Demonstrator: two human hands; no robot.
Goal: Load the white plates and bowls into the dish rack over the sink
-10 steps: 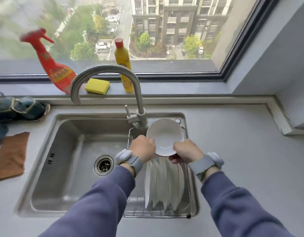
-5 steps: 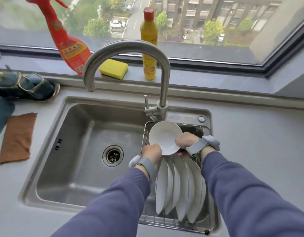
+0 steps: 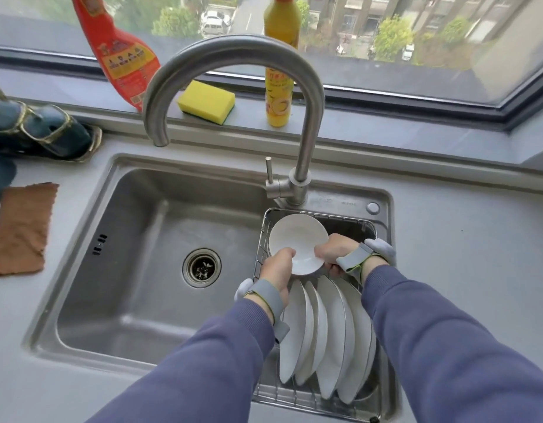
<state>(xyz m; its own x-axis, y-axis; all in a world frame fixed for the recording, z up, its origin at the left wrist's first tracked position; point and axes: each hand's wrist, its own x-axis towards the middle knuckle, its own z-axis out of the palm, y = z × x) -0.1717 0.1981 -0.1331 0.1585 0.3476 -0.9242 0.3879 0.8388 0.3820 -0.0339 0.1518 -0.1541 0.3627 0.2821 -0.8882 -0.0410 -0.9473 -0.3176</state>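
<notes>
A white bowl point(image 3: 297, 241) is tilted on edge at the far end of the wire dish rack point(image 3: 262, 239), which sits over the right side of the steel sink point(image 3: 148, 239). My left hand point(image 3: 277, 267) grips the bowl's near left rim and my right hand point(image 3: 335, 250) grips its near right rim. Several white plates point(image 3: 325, 334) stand on edge in the rack between my forearms, just in front of the bowl. The bowl's lower edge is hidden behind my fingers.
The curved faucet point(image 3: 306, 123) rises just behind the rack. On the sill stand a red spray bottle point(image 3: 117, 50), a yellow sponge point(image 3: 206, 101) and a yellow bottle point(image 3: 279, 71). A brown cloth point(image 3: 19, 230) and dark blue gloves point(image 3: 35, 129) lie left of the sink.
Both hands have lowered the bowl from above the plates down into the rack's far end. The camera has moved closer and tilted down.
</notes>
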